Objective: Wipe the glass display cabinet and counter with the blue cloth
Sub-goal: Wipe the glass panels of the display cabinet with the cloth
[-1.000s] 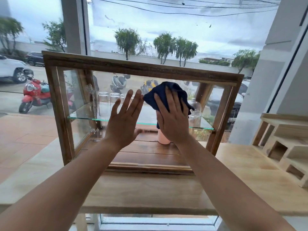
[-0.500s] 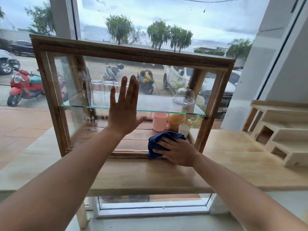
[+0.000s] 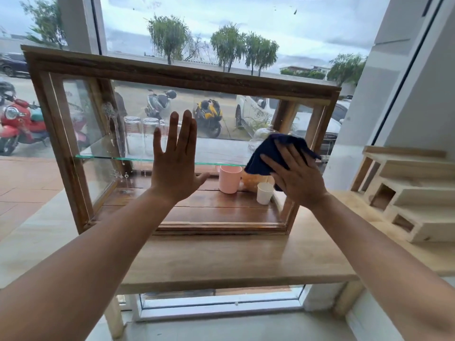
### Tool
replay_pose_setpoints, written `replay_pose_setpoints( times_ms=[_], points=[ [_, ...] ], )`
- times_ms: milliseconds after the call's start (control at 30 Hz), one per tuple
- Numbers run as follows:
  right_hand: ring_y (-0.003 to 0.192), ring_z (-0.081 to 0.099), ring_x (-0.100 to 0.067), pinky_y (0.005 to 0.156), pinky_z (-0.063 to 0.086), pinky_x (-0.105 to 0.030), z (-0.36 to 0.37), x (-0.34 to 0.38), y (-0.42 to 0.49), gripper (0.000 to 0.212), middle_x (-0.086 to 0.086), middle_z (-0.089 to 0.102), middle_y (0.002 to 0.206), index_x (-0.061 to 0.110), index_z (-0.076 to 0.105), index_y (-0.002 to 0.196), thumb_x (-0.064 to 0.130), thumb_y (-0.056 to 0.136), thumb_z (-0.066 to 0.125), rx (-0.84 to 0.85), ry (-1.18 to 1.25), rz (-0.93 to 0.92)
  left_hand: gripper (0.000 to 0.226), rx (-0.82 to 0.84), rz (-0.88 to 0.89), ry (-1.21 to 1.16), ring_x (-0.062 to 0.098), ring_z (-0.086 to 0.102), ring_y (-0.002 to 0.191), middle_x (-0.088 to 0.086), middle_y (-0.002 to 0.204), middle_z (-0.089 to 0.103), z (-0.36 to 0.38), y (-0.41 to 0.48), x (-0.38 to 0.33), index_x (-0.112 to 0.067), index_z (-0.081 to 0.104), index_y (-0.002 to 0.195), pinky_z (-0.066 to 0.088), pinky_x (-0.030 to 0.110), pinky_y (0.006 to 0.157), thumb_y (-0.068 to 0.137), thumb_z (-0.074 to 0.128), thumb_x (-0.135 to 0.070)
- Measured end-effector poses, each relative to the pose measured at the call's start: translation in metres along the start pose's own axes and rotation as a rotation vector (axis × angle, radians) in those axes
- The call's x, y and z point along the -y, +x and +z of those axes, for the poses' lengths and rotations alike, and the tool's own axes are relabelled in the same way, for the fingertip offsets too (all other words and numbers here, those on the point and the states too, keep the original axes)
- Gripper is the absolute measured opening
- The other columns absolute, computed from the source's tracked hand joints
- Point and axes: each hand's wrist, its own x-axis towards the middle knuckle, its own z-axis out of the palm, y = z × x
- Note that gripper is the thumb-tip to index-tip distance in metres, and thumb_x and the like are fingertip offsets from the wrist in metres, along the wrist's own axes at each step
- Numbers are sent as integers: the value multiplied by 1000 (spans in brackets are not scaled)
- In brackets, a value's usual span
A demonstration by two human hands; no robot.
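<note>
The bench carries the glass display cabinet along its far edge. The left hand lies spread and flat on the front pane, likely bracing it. The right hand, fingers splayed, presses the blue cloth against the pane's right side, apparently touching, near the frame's right post.

Display cabinet stands on the counter; cups seemingly inside, at right
</note>
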Motion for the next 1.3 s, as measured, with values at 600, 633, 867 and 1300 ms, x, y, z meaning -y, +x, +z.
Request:
replay_pose_setpoints(
  times_ms=[600,633,867,1300],
  points=[
    [146,35,-27,112,31,-45,17,63,2,49,-8,39,159,35,43,150,31,101,45,-89,224,-98,129,10,-26,68,34,-2,157,14,170,-3,-2,-1,-2,-2,3,160,12,59,123,72,63,-77],
    [148,33,-27,114,29,-46,7,55,23,49,-8,34,161,34,42,151,33,103,43,-121,247,-27,129,12,-28,71,34,-2,157,14,170,-3,-2,-1,-1,-3,4,160,13,59,123,73,62,-78],
    [148,30,-33,118,22,-46,-5,80,63,54,-13,31,162,20,43,152,32,99,50,-216,329,109,122,24,23,120,27,1,158,8,171,-2,-13,-2,11,-9,4,161,15,56,121,75,60,-76],
    [144,41,-29,98,38,-44,-61,113,136,46,-10,37,159,18,51,147,20,100,49,-435,325,69,113,-129,46,97,30,6,157,9,170,3,-38,-14,131,-13,6,162,15,56,121,80,61,-69]
  ],
)
